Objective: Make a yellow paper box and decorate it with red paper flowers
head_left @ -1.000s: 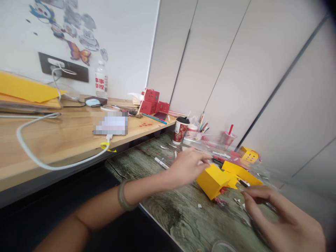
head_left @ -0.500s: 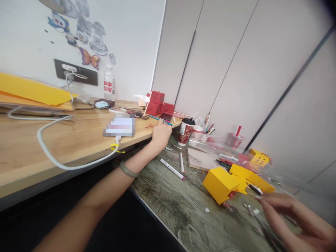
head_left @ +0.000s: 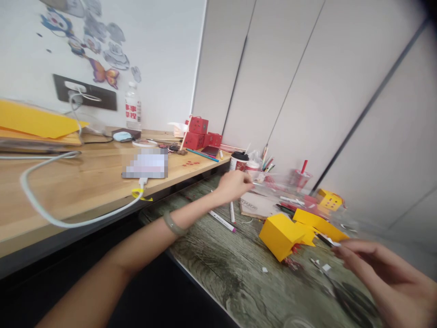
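My left hand, with a bangle on its wrist, hangs over the grey wood-grain table in front of a dark-lidded cup. Its fingertips are pinched together, and I cannot make out what is between them. At the right, my right hand pinches a small white piece between thumb and forefinger. Left of that hand stands a folded yellow paper box with red strands at its lower side, and a yellow paper strip lies behind it. Black-handled scissors rest just below the right hand.
A white marker and a printed board lie on the grey table. Farther back is a yellow dice-like box. The wooden desk holds a phone on a white cable, red boxes and a bottle.
My left hand has moved right and a little down, from the wooden desk's edge by the pencils to above the grey table. My right hand keeps its pinch. The view has shifted slightly.
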`<state>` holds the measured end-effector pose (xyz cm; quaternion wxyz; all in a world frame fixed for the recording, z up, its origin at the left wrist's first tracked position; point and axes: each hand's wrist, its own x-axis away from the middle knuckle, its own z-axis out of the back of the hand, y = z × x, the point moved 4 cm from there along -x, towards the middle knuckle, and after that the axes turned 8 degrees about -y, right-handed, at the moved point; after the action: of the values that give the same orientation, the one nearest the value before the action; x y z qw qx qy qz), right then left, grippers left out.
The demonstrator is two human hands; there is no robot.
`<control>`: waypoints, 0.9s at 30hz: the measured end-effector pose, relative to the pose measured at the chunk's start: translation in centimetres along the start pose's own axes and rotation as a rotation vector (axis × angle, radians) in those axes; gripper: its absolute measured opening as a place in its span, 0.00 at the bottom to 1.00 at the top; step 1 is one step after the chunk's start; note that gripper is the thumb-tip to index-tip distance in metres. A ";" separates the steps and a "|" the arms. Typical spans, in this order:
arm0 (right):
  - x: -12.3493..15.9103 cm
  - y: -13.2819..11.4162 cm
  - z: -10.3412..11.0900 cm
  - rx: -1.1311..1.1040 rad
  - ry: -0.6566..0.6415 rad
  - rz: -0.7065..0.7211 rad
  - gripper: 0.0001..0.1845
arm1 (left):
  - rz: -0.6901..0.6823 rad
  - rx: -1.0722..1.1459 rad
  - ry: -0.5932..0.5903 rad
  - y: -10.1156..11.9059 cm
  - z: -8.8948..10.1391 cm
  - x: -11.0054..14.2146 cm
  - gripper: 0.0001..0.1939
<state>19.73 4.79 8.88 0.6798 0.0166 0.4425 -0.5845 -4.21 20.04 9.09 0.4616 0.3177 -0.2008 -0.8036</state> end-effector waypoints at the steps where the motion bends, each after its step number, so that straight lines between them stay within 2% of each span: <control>1: -0.2 -0.1 0.1 -0.023 -0.010 -0.050 0.06 | -0.053 0.110 -0.084 1.4 -1.5 0.2 0.11; 4: -0.5 -0.3 -0.1 -0.186 -0.076 -0.124 0.08 | -0.166 0.411 -0.294 5.2 -5.4 1.5 0.14; 6: -0.4 -0.2 -0.3 -0.225 -0.078 -0.132 0.10 | -0.187 0.553 -0.367 6.8 -6.9 2.5 0.15; 8: -0.2 0.0 -0.7 -0.243 -0.081 -0.144 0.10 | -0.167 0.643 -0.390 7.5 -7.6 3.2 0.16; 13: 0.1 0.4 -1.2 -0.287 -0.106 -0.163 0.10 | -0.111 0.727 -0.367 7.5 -8.0 3.8 0.12; 19: 0.4 0.1 -1.8 -0.272 -0.167 -0.192 0.09 | -0.117 0.743 -0.344 7.2 -8.6 4.0 0.09; 27: 0.5 0.2 -2.0 -0.244 -0.182 -0.203 0.10 | -0.117 0.741 -0.349 7.4 -8.3 4.2 0.09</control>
<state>18.70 5.59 7.26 0.6517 -0.1637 0.4462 -0.5912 4.55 12.45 6.32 0.2286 0.3322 -0.5335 -0.7434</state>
